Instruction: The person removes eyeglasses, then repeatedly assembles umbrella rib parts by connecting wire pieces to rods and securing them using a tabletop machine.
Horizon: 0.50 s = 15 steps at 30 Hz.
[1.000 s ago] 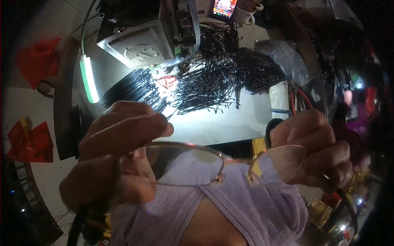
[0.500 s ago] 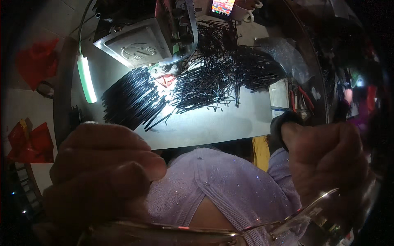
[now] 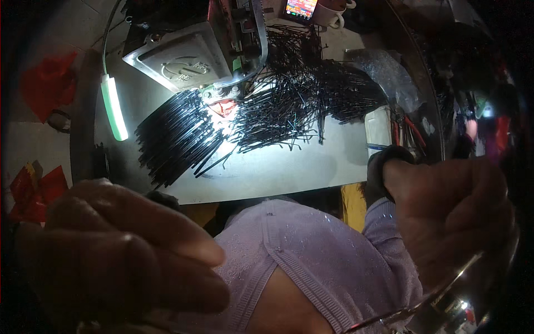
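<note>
Both my hands are raised close in front of me, over my lap in a lilac knit top. My left hand [image 3: 128, 250] is curled in a loose pinch at the lower left; whatever it may hold is hidden. At the right, my right hand [image 3: 450, 206] is closed, its wrist in a dark cuff [image 3: 384, 167], and its fingertips are out of sight. Just below it runs the shiny thin rim of a pair of glasses [image 3: 439, 289], tilted and partly cut off; whether the hand grips it cannot be seen. Neither hand touches the table.
Bundles of thin black rods [image 3: 178, 136] lie on the metal table [image 3: 267, 175] under a machine head [image 3: 183, 61]. A green-white lamp [image 3: 115, 111] hangs left. Behind stand a lit phone [image 3: 300, 8] and a cup [image 3: 332, 16]. Red-handled pliers [image 3: 413, 131] lie right; red bags [image 3: 41, 192] left.
My left hand has moved lower, its thumb and forefinger further apart. My right hand has shifted slightly outward. The glasses' rim, which spanned the lower edge, now shows only at the lower right.
</note>
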### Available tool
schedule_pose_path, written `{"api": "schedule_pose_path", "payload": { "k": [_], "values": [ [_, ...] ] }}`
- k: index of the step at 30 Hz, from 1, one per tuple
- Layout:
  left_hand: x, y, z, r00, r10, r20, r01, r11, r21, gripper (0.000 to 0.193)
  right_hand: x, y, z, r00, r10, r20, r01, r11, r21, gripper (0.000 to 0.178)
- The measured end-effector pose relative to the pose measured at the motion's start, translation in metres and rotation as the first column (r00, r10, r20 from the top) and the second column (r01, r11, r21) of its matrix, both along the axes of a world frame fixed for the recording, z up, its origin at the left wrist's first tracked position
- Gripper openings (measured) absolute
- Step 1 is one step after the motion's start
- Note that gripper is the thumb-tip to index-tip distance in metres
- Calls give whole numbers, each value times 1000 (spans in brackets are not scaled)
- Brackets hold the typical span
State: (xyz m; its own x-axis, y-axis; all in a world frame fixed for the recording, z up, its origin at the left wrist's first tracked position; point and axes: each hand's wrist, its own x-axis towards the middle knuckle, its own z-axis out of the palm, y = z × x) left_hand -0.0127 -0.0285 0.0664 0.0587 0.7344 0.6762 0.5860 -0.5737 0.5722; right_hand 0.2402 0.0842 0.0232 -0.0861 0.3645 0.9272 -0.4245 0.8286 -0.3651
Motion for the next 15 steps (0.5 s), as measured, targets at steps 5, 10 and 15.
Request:
{"api": "schedule_pose_path", "payload": {
  "k": [5, 10, 15],
  "values": [
    [22, 2, -15, 1000, -20, -1, 20, 1000, 7, 25, 13, -3, -4, 999, -32, -21, 32, 999, -6, 12],
    [-3, -6, -13, 1000, 29, -5, -29, 1000, -13, 25, 27, 2, -2, 999, 2, -44, -4, 999, -40, 12],
    [27, 28, -32, 1000, -20, 2, 20, 999, -36, 25, 64, 2, -16, 996, -62, -57, 57, 995, -77, 13]
  ]
}}
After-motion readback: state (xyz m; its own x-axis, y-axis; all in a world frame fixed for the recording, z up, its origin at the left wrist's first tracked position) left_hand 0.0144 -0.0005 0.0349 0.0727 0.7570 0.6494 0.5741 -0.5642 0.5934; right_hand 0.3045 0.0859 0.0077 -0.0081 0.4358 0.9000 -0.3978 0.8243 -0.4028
